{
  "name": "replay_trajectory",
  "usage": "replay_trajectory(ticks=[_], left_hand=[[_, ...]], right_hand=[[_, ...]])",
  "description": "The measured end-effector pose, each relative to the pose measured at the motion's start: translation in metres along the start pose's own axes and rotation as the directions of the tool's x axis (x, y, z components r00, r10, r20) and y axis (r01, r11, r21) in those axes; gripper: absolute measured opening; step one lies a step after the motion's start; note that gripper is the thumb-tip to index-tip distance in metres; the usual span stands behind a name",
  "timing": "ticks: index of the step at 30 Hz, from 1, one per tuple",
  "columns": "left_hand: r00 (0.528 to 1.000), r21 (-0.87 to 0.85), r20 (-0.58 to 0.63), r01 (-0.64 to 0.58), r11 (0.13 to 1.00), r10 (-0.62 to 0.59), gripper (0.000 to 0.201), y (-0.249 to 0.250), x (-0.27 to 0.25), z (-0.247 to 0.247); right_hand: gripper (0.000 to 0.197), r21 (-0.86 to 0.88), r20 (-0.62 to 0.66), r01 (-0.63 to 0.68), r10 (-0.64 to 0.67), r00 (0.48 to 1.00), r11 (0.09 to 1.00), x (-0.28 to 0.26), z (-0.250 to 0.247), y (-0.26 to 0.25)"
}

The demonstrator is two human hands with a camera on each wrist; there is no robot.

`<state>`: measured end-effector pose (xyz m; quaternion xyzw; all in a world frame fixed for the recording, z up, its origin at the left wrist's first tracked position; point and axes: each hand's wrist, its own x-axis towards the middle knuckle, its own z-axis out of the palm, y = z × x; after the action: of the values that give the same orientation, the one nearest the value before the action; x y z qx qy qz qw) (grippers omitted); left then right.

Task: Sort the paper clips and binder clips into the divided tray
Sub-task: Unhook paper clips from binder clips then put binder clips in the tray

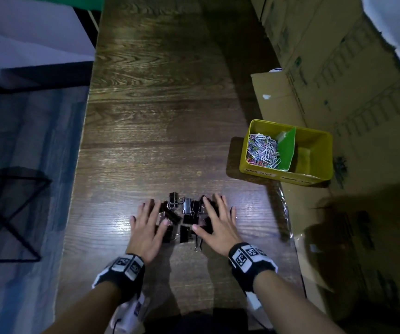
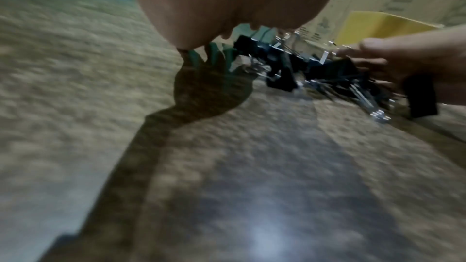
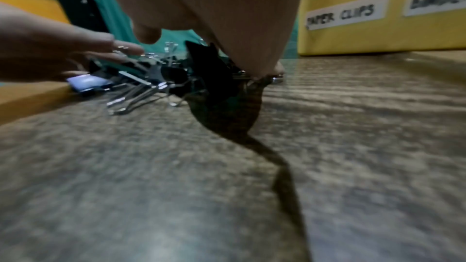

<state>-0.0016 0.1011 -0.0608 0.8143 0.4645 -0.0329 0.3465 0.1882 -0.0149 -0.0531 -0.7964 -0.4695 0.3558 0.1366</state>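
On the wooden table [image 1: 160, 97], near its front edge, a loose heap of black binder clips [image 1: 187, 216] lies between two flat hands. Left hand [image 1: 146, 227]: palm down at the heap's left side, fingers straight and spread, thumb touching the nearest clips; nothing is grasped. Right hand [image 1: 218, 222]: palm down at the heap's right side, fingers straight and spread, resting on the clips beneath them; nothing is grasped. The clips point every way and share no common axis; one silver wire handle sticks out of the heap toward the person. From the left wrist view the binder clips [image 2: 315, 71] sit beyond that hand's fingertips, with the right hand [image 2: 413, 61] touching their far side. From the right wrist view the clips [image 3: 161, 79] lie under and left of the fingers. Beyond the heap and to its right stands a yellow tray [image 1: 319, 141] with a green divider [image 1: 287, 150]; silver and coloured paper clips [image 1: 262, 150] fill the compartment nearer the heap. Labels on the tray front [image 3: 353, 33] read "PAPER CLIPS" and a blurred second word. Cardboard boxes [image 1: 338, 68] stand behind the tray.
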Motion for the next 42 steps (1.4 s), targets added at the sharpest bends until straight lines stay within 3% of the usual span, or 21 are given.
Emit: replay_trajectory(ticks=[3, 6, 12, 16, 19, 21, 25, 28, 30, 31, 33, 35, 37, 39, 42], left_hand=[[1.0, -0.086, -0.002, -0.005, 0.996, 0.004, 0.071, 0.021, -0.008, 0.02], [1.0, -0.128, 0.002, -0.01, 0.992, 0.01, 0.066, 0.031, -0.013, 0.026], [0.99, -0.111, -0.139, -0.036, 0.993, 0.02, 0.06, 0.031, 0.003, -0.006], [1.0, -0.011, -0.009, 0.019, 1.0, -0.019, 0.059, 0.044, 0.046, -0.025], [0.997, 0.147, 0.069, 0.027, 0.989, -0.038, 0.052, 0.058, 0.069, -0.029], [0.994, 0.189, 0.094, 0.029, 0.982, -0.048, 0.044, 0.06, 0.078, -0.027], [0.998, 0.079, 0.045, 0.05, 0.996, -0.053, 0.01, 0.055, 0.084, -0.025], [0.99, -0.16, -0.011, 0.136, 0.978, -0.14, 0.007, 0.049, 0.08, -0.031], [0.969, -0.384, -0.026, 0.218, 0.897, -0.246, 0.006, 0.04, 0.077, -0.037], [0.955, -0.538, -0.008, 0.247, 0.806, -0.297, 0.008, 0.036, 0.074, -0.04], [0.93, -0.804, 0.065, 0.264, 0.533, -0.363, 0.019, 0.033, 0.067, -0.048], [0.928, -0.903, 0.138, 0.261, 0.34, -0.346, 0.029, 0.03, 0.059, -0.058], [0.931, -0.911, 0.204, 0.294, 0.29, -0.302, 0.034, 0.023, 0.054, -0.063], [0.933, -0.863, 0.234, 0.33, 0.384, -0.274, 0.038, 0.016, 0.05, -0.066], [0.965, -0.628, 0.227, 0.251, 0.736, -0.135, 0.041, 0.01, 0.04, -0.069]], right_hand=[[0.074, 0.007, -0.007, 0.042, -0.042, 0.999, 0.999, -0.006, 0.012, -0.01], [0.061, 0.041, -0.107, 0.04, -0.036, 0.994, 0.998, -0.01, 0.014, -0.011], [0.06, 0.093, -0.183, -0.004, 0.021, 0.983, 0.996, -0.002, 0.001, -0.008], [0.068, 0.036, -0.096, -0.036, 0.039, 0.995, 0.999, 0.006, -0.012, -0.014], [0.052, -0.018, -0.022, -0.028, 0.028, 0.999, 0.999, 0.012, -0.017, -0.018], [0.039, 0.046, -0.036, -0.003, 0.005, 0.999, 0.999, 0.015, -0.019, -0.02], [0.027, 0.18, -0.07, 0.048, -0.036, 0.997, 0.982, 0.015, -0.028, -0.022], [0.03, 0.127, -0.013, 0.079, -0.078, 0.997, 0.989, 0.013, -0.029, -0.016], [0.032, 0.097, 0.028, 0.076, -0.079, 0.996, 0.992, 0.011, -0.029, -0.012], [0.037, 0.092, 0.044, 0.073, -0.078, 0.996, 0.993, 0.011, -0.03, -0.01], [0.051, 0.065, 0.081, 0.105, -0.11, 0.991, 0.992, 0.013, -0.034, -0.011], [0.06, -0.003, 0.159, 0.155, -0.152, 0.976, 0.988, 0.018, -0.039, -0.013], [0.056, -0.089, 0.211, 0.187, -0.165, 0.963, 0.978, 0.023, -0.041, -0.015], [0.048, -0.134, 0.215, 0.184, -0.152, 0.965, 0.974, 0.027, -0.039, -0.015], [0.037, -0.156, 0.216, 0.195, -0.159, 0.963, 0.968, 0.029, -0.039, -0.015]])
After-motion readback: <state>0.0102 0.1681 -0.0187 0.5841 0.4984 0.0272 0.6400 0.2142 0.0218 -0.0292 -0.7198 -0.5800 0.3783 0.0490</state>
